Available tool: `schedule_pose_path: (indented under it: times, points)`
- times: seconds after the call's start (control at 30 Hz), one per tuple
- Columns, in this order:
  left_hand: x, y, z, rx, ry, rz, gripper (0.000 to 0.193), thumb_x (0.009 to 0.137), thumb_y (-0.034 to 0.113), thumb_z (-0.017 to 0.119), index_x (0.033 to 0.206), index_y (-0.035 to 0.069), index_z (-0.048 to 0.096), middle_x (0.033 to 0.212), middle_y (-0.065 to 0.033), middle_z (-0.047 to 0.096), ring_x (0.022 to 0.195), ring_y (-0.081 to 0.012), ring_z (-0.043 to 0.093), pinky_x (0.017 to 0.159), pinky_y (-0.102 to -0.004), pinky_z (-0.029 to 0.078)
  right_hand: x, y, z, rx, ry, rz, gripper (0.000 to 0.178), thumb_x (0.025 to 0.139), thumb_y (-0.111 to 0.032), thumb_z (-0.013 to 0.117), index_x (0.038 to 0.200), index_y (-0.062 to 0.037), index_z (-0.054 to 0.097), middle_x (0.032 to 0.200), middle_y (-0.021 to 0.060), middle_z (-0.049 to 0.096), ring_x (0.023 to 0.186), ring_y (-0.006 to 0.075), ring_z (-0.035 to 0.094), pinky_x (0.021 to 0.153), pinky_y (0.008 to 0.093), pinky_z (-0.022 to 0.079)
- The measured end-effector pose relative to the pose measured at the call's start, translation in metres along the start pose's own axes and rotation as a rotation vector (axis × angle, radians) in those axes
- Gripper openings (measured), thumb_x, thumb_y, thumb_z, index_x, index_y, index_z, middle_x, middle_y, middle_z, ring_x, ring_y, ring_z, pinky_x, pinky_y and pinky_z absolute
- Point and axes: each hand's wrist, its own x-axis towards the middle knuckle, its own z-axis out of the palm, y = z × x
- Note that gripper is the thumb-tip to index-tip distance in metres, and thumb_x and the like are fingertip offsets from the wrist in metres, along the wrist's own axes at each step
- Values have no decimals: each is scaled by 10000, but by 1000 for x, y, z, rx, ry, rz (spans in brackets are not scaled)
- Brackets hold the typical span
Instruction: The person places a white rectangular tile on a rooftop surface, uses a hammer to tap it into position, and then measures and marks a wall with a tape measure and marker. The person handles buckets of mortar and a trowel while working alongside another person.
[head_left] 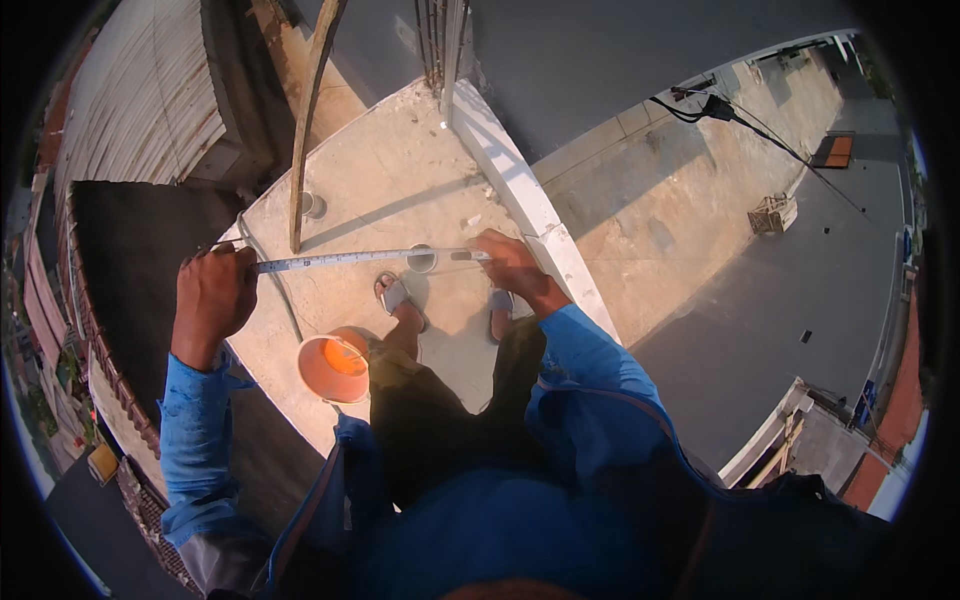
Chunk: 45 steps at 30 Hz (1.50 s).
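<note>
A pale tape measure (345, 260) is stretched nearly level between my two hands, its blade marked with graduations. My left hand (217, 290) is closed in a fist around its left end; whatever else sits inside that fist is hidden. Over at the other end, my right hand (508, 265) pinches the blade near its tip. Below the blade, a small grey cylindrical container (422, 262) stands on the concrete between and ahead of my sandalled feet (398, 298). The blade passes above it, partly covering its rim.
An orange bucket (318, 372) stands by my left leg. A slanting wooden pole (312, 110) rises ahead, beside another small container (314, 206). A low white ledge (545, 215) edges the concrete platform on the right, above lower ground. Upright bars (435, 45) stand at the far corner.
</note>
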Motion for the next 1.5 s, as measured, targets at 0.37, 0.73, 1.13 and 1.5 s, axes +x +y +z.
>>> schedule_pose_path:
  times: [0.37, 0.73, 1.13, 1.5]
  points:
    - [229, 99, 147, 437, 150, 219, 422, 874, 114, 805, 1288, 132, 732, 1134, -112, 710, 1031, -292, 692, 937, -422, 550, 289, 330, 26, -211, 409, -99, 211, 943, -124, 746, 1149, -88, 773, 1126, 143, 751, 1072, 371, 703, 930, 445, 556]
    - [363, 219, 186, 861, 298, 83, 341, 887, 140, 707, 1214, 134, 805, 1107, -115, 765, 1119, -269, 708, 1073, -421, 524, 396, 404, -22, -282, 167, 205, 321, 1003, -311, 699, 1257, -129, 774, 1284, 152, 736, 1203, 338, 697, 1011, 466, 544]
    - [414, 249, 170, 901, 271, 121, 310, 933, 132, 691, 1214, 154, 820, 1139, -103, 790, 1068, -280, 737, 983, -430, 587, 415, 451, -33, -450, 232, 59, 401, 917, -408, 752, 1182, -109, 797, 1134, 174, 771, 1072, 350, 733, 956, 454, 569]
    - [430, 268, 168, 934, 208, 17, 287, 945, 144, 688, 1200, 141, 820, 1135, -94, 792, 1062, -276, 737, 973, -430, 590, 417, 468, -41, -490, 265, -89, 505, 848, -390, 822, 1230, -62, 780, 1190, 199, 766, 1089, 373, 739, 986, 449, 582]
